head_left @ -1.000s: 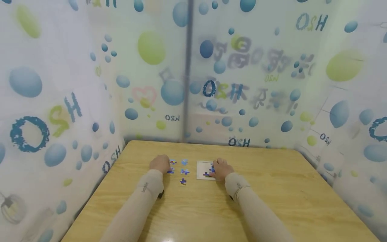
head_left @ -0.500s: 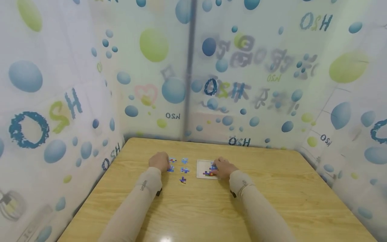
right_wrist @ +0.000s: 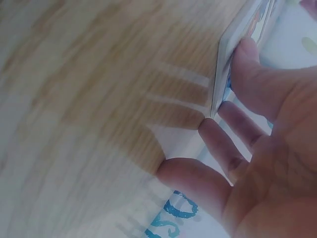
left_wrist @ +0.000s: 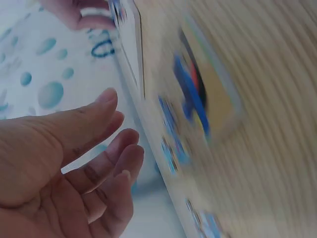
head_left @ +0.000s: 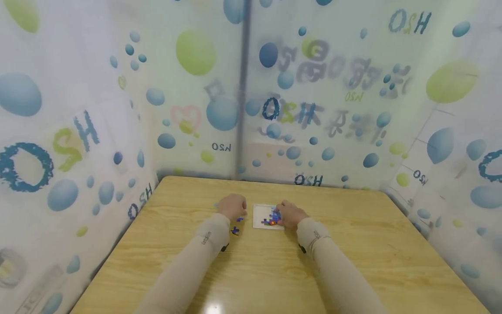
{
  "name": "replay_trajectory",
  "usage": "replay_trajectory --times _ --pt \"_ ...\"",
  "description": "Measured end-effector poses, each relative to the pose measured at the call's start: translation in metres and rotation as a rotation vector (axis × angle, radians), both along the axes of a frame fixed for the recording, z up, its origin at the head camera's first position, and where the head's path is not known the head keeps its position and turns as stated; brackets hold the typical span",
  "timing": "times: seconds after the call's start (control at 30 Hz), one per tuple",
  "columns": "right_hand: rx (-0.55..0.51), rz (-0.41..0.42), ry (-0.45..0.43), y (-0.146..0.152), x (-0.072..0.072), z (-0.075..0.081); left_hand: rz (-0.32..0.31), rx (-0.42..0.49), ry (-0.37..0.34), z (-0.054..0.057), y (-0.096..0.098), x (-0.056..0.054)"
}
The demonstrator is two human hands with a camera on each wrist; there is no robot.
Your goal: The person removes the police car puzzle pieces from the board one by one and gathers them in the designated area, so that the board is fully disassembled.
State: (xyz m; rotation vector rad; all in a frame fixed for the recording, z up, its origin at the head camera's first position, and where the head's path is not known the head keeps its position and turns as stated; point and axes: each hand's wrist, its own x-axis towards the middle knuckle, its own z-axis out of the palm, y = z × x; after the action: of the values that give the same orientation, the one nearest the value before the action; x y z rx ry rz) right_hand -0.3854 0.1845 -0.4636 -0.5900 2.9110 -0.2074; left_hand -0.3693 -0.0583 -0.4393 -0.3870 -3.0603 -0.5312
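Observation:
My left hand (head_left: 233,206) hovers over several loose blue puzzle pieces (head_left: 235,230) just left of a white puzzle board (head_left: 260,211). In the left wrist view this hand (left_wrist: 116,136) has relaxed fingers and holds nothing, and the pieces (left_wrist: 190,101) below it are blurred. My right hand (head_left: 288,214) rests on the board's right side, beside a few joined pieces (head_left: 270,220). In the right wrist view, its thumb (right_wrist: 246,52) presses on the board (right_wrist: 225,64) and its other fingertips (right_wrist: 210,126) touch the board's edge.
The board and pieces lie on a wooden table (head_left: 353,244). Translucent curtains (head_left: 313,87) printed with blue and green bubbles close it in at the back, left and right. Both arms wear beige sleeves (head_left: 325,261).
My left hand has moved right from the far side of the loose pieces and now covers most of them, closer to the board. My right hand stays on the board.

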Motion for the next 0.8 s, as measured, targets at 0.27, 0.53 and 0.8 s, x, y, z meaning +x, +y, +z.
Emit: replay_trajectory --times 0.27,0.53,0.8 --pt "-0.023 0.021 -0.041 0.004 -0.005 0.001 -0.144 -0.006 -0.106 -0.003 0.044 0.0" --pt "-0.085 0.079 -0.074 0.009 -0.004 0.003 -0.188 -0.056 -0.131 -0.014 0.059 -0.003" --pt "-0.043 0.072 -0.026 0.008 -0.006 -0.001 -0.235 -0.059 -0.13 -0.023 0.064 -0.011"
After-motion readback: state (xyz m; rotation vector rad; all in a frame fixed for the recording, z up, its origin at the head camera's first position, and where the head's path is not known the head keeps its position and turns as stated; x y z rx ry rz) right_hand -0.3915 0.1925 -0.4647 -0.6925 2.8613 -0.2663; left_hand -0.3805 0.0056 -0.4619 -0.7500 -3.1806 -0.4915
